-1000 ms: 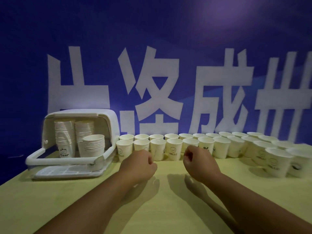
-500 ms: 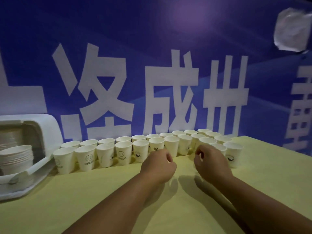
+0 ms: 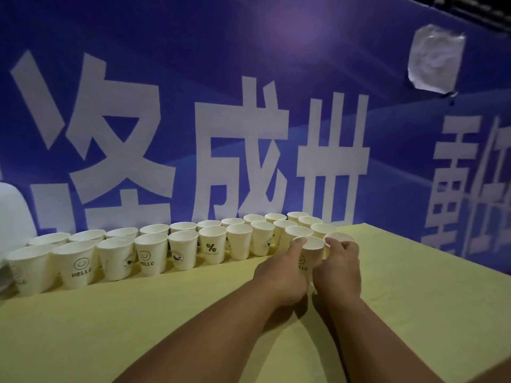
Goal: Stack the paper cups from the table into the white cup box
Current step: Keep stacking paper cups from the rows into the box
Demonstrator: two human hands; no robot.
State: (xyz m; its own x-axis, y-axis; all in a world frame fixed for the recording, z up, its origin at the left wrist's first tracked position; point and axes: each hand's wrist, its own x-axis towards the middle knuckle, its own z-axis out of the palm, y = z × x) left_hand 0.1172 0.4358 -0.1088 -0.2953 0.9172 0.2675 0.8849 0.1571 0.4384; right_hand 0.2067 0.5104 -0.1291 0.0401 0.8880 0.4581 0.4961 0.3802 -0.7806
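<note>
Two rows of white paper cups [image 3: 182, 252] stand upright along the back of the yellow table [image 3: 414, 313], several printed with "HELLO" or "%". At the right end of the rows, my left hand [image 3: 282, 272] grips a HELLO cup [image 3: 311, 248], its thumb reaching up to the rim. Beside it my right hand [image 3: 338, 269] curls its fingers round the last cup [image 3: 340, 237] of the front row. Both cups look to be standing on the table. Only a sliver of the white cup box [image 3: 11, 211] shows at the far left edge.
A blue banner [image 3: 249, 78] with large white characters stands right behind the cups. A crumpled white sheet [image 3: 435, 62] is stuck to it at the upper right. The table's right edge runs diagonally past my right hand.
The view has swung right, so the cup box has nearly left the frame. Both hands went from empty fists to gripping the two cups at the right end of the rows.
</note>
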